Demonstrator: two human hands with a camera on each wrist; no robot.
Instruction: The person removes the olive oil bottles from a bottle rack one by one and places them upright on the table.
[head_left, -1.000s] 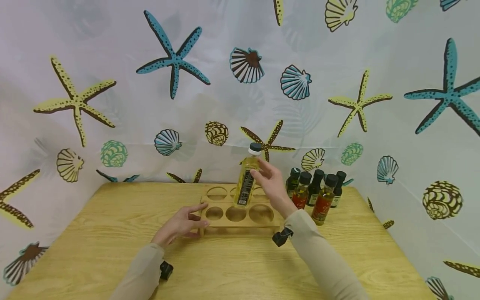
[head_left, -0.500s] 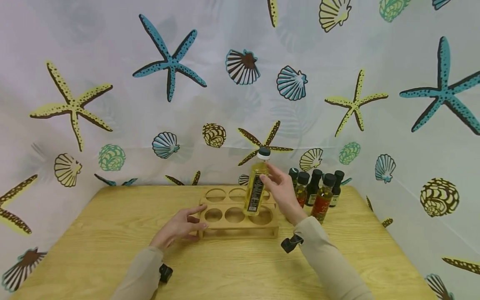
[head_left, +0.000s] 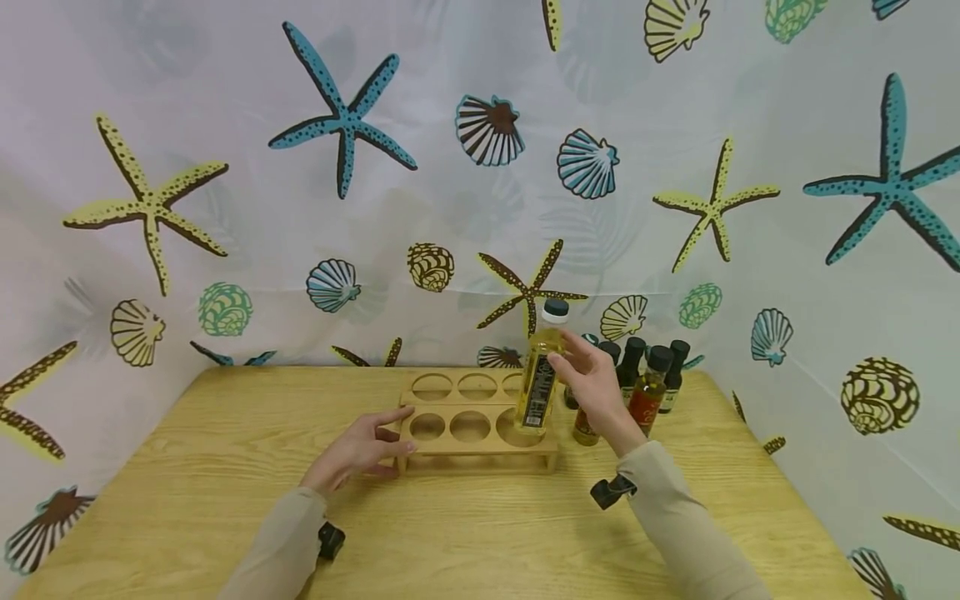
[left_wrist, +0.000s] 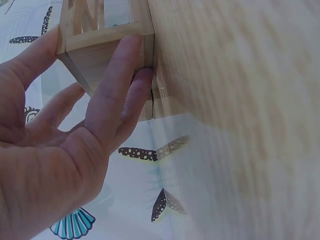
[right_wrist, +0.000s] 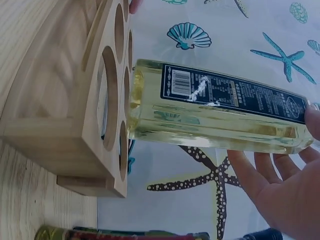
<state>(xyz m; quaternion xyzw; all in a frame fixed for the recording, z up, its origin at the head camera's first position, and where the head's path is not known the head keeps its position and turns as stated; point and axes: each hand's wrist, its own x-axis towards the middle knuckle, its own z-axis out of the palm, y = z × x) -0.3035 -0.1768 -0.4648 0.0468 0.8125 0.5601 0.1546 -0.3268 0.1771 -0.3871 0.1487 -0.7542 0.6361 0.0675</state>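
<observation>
Bottle: we see the oil bottle [head_left: 541, 375] held upright at its upper part by the right hand [head_left: 596, 387], its base just above the front right hole of the wooden rack [head_left: 480, 446]; in the right wrist view the base [right_wrist: 137, 102] sits at the mouth of the hole, not yet sunk in.
Right fingers: curled round the bottle's shoulder, thumb on one side, fingers [right_wrist: 260, 170] on the other.
Left hand: we find the left hand [head_left: 360, 450] at the rack's left end, fingers [left_wrist: 117, 85] straight and pressed flat on the end face.
Bottle make: clear squarish body, pale yellow liquid, black printed label, dark cap.
Rack make: light smooth wood, two rows of round holes, boxy frame.
Table: wood-grain table [head_left: 450, 533].
Beside: small dark-capped bottles [head_left: 645, 379] clustered just right of the rack.
Backdrop: starfish-and-shell curtain [head_left: 337, 167].
</observation>
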